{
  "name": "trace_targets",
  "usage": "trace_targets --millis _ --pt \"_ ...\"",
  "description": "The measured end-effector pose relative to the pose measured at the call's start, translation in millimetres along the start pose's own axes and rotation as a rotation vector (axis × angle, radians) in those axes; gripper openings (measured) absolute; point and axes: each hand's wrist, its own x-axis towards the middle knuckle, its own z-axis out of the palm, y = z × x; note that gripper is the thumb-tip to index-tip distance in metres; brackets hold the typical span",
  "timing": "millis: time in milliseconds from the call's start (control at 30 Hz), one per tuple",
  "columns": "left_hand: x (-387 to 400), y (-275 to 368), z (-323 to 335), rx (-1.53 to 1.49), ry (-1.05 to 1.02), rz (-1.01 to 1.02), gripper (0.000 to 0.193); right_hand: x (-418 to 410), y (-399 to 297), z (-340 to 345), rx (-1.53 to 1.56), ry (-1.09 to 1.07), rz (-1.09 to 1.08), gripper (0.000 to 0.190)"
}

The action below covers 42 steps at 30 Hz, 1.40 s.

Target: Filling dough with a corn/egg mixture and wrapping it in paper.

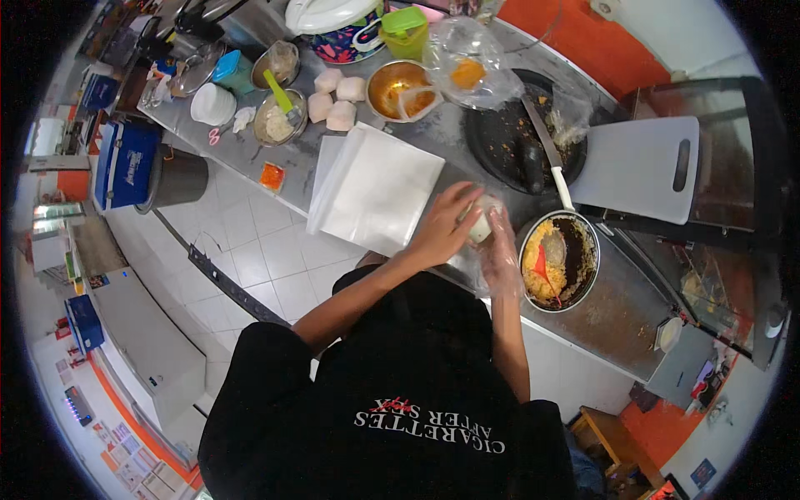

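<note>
My left hand (442, 226) and my right hand (502, 259) close around a pale, rounded food parcel (481, 220) at the counter's front edge. A thin clear plastic glove covers the right hand; the left one is bare. To the left lies a stack of white wrapper sheets (381, 194), partly inside clear plastic. A pot (590, 284) of yellowish, crumbly food stands right beside my right hand, with a red spoon (542, 265) resting in the food. The parcel's underside is hidden by my fingers.
Several pale square parcels (340, 115) sit behind the sheets, between a bowl with a green-handled brush (281, 94) and an orange-stained metal bowl (381, 78). A knife (542, 134) lies across a black pan (494, 169), near a white cutting board (637, 169). An orange sachet (272, 177) lies near the front edge.
</note>
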Motion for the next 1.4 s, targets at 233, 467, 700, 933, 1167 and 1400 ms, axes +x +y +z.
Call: trace_targets --millis 233,467,700,933,1167,1400 --pt "-59 -180 -172 0.294 0.916 -0.239 0.014 26 58 21 0.273 -0.264 0.220 0.060" --pt "-63 -227 -218 0.637 0.529 -0.317 0.045 19 96 42 0.139 -0.094 0.218 0.058" --pt "-77 -275 -220 0.640 0.457 -0.320 0.037 8 98 61 0.049 -0.075 0.191 0.053" --pt "-72 -247 -226 0.413 0.695 -0.135 0.014 3 90 52 0.050 -0.063 0.144 0.055" --pt "-44 -125 -172 0.134 0.256 -0.163 0.010 -1 55 38 0.089 -0.077 0.070 0.055" --pt "-29 -133 -91 -0.207 -0.050 -0.479 0.023 -14 38 23 0.146 0.009 0.003 0.055"
